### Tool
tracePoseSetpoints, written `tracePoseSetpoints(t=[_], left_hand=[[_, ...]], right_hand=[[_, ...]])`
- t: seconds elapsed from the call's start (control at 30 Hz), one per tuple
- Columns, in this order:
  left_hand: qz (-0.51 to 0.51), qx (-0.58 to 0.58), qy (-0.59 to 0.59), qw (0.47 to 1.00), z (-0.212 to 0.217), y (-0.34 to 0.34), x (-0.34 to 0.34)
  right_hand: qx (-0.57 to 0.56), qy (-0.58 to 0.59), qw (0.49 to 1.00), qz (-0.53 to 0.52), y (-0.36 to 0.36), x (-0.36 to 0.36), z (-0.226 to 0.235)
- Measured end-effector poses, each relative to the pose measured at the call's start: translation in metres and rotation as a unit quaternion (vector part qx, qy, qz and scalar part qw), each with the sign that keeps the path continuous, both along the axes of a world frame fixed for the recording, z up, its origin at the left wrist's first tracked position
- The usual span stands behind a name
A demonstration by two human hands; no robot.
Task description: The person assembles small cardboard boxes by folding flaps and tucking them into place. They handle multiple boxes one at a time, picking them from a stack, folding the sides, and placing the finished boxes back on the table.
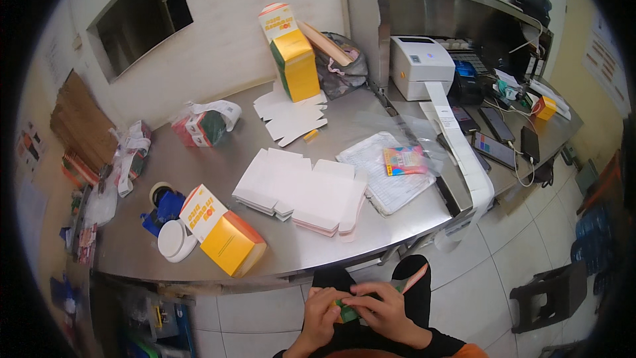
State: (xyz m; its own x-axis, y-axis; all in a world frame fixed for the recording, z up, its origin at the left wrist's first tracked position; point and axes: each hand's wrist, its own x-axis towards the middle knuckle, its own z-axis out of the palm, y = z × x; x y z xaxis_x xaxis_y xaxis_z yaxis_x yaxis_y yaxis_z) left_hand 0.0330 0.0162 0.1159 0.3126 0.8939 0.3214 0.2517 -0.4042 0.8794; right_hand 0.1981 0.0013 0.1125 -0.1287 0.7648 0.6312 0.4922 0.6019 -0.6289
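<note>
Over my lap, my left hand [320,318] and my right hand [382,309] are both closed on a small green and orange carton [347,313]. My fingers cover most of it, so its full shape is hidden. A pinkish-white flap [415,277] sticks up beyond my right hand; I cannot tell whether it belongs to the same carton. On the steel table ahead lie stacked flat white carton blanks [326,192]. To their left, a yellow and white carton [232,241] leans near the front edge.
More white blanks [288,116] lie before a tall yellow carton [296,66]. A tape dispenser [163,205] and a round white tub [175,240] sit left. Rightward are a colourful packet [405,160] on papers, a label printer [421,66], phones [494,150] and a floor stool [548,298].
</note>
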Motion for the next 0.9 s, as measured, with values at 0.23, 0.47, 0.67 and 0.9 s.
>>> tracePoseSetpoints(t=[0.23, 0.47, 0.67, 0.9], left_hand=[[0.103, 0.246, 0.153, 0.952, -0.026, -0.016, -0.005], [0.156, -0.026, -0.169, 0.973, -0.061, -0.015, -0.019], [0.157, -0.033, 0.032, 0.987, -0.062, -0.015, -0.035], [0.045, 0.125, 0.255, 0.958, -0.043, -0.017, -0.021]], right_hand=[[-0.404, 0.119, 0.867, 0.266, 0.005, 0.010, -0.025], [-0.409, 0.535, 0.723, 0.158, -0.014, 0.001, -0.048], [-0.382, 0.438, 0.810, 0.078, 0.008, 0.000, -0.068], [-0.414, 0.259, 0.870, 0.064, 0.002, -0.009, -0.068]])
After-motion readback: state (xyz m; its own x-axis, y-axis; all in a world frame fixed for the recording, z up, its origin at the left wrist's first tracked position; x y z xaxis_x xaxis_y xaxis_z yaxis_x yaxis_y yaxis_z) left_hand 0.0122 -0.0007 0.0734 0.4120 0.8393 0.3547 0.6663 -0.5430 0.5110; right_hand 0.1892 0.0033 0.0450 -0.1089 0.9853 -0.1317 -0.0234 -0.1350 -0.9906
